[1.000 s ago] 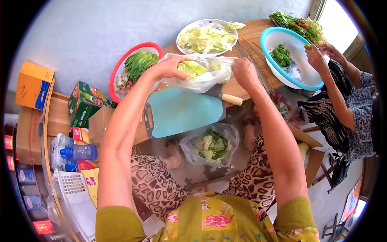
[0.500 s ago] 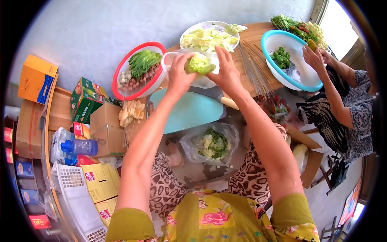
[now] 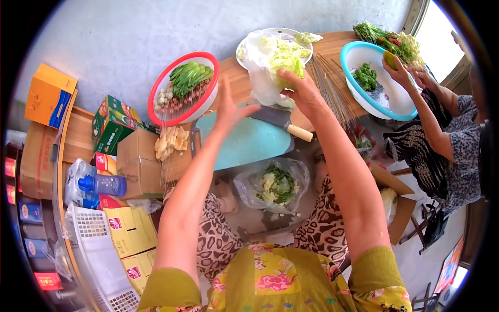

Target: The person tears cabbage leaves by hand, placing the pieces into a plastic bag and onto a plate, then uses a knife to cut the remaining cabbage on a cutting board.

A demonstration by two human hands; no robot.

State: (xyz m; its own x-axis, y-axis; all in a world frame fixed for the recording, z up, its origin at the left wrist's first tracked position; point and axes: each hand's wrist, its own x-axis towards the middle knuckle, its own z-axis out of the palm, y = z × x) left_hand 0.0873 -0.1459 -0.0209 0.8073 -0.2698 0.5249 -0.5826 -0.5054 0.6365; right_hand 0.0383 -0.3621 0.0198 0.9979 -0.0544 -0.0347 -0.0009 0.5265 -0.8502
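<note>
My right hand (image 3: 307, 96) has its fingers curled against a pale green head of lettuce (image 3: 289, 63), in front of the white plate (image 3: 241, 54) of leaves. A thin clear plastic bag (image 3: 258, 65) hangs against the lettuce on its left. My left hand (image 3: 228, 110) is empty, with thumb and fingers spread, over the upper left part of the blue cutting board (image 3: 244, 143). Across the board's top edge lies a cleaver with a wooden handle (image 3: 300, 132), below my right hand.
A red-rimmed basin (image 3: 152, 106) of greens and skewered food stands left; sliced pieces (image 3: 171, 143) lie below it. Bare skewers (image 3: 332, 88) lie right, beside a blue-rimmed basin (image 3: 364, 104). Another person's hands (image 3: 403, 75) hold a green vegetable there. A scrap bag (image 3: 247, 190) sits below the board.
My left hand has let go of the lettuce and moved down and left, opening. The lettuce and bag have shifted up toward the plate with my right hand.
</note>
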